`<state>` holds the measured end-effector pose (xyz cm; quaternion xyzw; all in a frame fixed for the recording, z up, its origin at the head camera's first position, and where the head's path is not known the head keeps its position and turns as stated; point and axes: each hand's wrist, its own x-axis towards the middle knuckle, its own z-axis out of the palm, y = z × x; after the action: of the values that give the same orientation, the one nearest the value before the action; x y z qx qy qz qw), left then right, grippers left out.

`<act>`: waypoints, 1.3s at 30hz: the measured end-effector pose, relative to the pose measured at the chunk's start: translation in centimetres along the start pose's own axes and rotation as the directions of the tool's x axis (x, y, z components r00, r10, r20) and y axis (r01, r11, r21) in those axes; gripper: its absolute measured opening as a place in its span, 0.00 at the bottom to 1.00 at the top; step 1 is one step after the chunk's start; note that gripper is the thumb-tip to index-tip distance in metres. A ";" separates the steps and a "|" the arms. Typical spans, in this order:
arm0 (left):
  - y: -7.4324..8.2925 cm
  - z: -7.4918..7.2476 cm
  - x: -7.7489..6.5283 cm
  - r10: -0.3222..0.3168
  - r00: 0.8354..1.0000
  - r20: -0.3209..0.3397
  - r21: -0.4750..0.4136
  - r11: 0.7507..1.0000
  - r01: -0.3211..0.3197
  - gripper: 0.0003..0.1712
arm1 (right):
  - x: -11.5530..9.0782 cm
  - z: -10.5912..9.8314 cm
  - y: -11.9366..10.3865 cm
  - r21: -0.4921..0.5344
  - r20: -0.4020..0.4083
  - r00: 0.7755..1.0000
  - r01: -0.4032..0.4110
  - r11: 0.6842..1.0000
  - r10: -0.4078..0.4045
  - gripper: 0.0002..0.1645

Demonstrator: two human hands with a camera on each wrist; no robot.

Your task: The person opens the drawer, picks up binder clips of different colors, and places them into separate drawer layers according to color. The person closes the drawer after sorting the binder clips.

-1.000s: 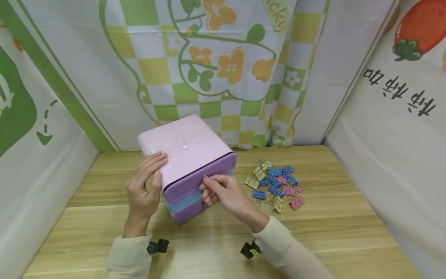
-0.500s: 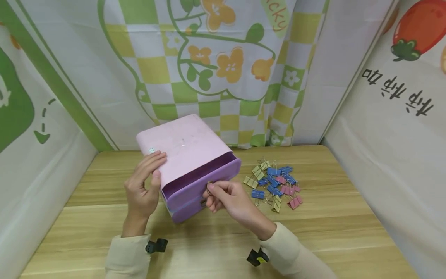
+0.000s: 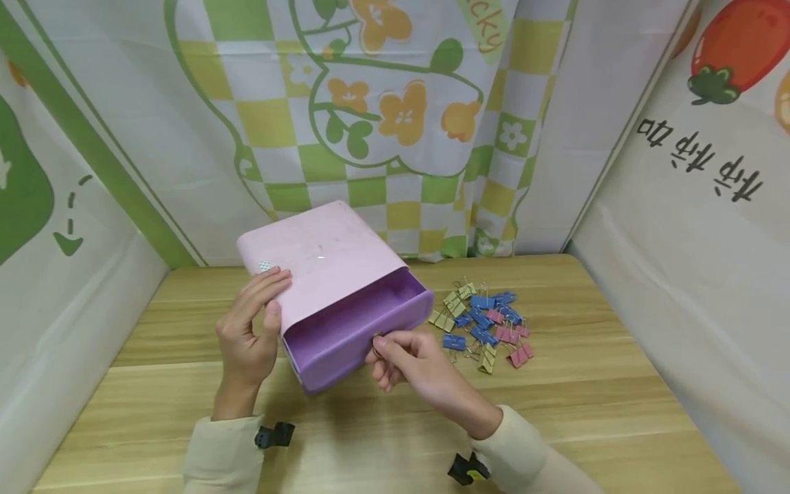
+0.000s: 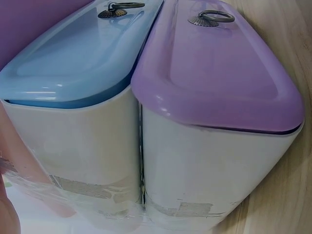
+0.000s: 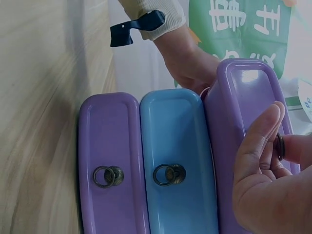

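A small drawer cabinet (image 3: 321, 254) with a pink top stands on the table, its purple top drawer (image 3: 370, 322) pulled partly out. My right hand (image 3: 410, 360) pinches the ring pull (image 5: 280, 146) on that drawer's front. My left hand (image 3: 249, 336) rests against the cabinet's left side, fingertips on the edge of its top. Below the pulled drawer, the blue drawer (image 5: 178, 131) and the lower purple drawer (image 5: 111, 136) are pushed in, each with a ring pull. What shows of the open drawer's inside is bare purple.
A loose pile of blue, pink and yellow binder clips (image 3: 484, 319) lies on the wooden table (image 3: 586, 412) to the right of the cabinet. Behind hangs a checked, printed cloth (image 3: 382, 171).
The top drawer has slid out from nearly closed toward the person, as my right hand drew its ring pull forward and to the right. My left hand stays on the cabinet.
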<state>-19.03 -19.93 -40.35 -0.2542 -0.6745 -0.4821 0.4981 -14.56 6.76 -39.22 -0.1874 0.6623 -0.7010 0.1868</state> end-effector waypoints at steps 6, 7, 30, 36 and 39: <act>0.4 0.1 0.2 0.003 1.000 -0.001 -0.006 1.000 -0.003 0.18 | -0.8 -0.2 0.0 -0.006 0.003 1.000 0.004 1.000 -0.004 0.23; 0.5 0.1 0.2 0.002 1.000 0.000 -0.007 1.000 -0.002 0.18 | -0.9 -0.2 0.0 -0.006 0.003 1.000 0.003 1.000 -0.003 0.23; 0.4 0.1 0.3 -0.002 1.000 0.006 -0.004 1.000 0.002 0.18 | -2.3 -0.6 0.6 -0.018 0.026 1.000 0.016 1.000 -0.016 0.23; 0.4 0.1 0.2 -0.007 1.000 0.009 -0.003 1.000 0.007 0.18 | -2.4 -0.7 1.3 -0.025 0.031 1.000 -0.003 1.000 0.004 0.22; 0.3 0.1 0.2 -0.006 1.000 0.008 -0.006 1.000 0.006 0.18 | -2.4 -0.8 1.6 -0.030 0.034 0.999 0.004 1.000 -0.003 0.22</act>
<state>-18.88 -19.75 -40.04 -0.2555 -0.6757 -0.4846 0.4933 -12.90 8.60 -40.89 -0.2033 0.6693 -0.6879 0.1937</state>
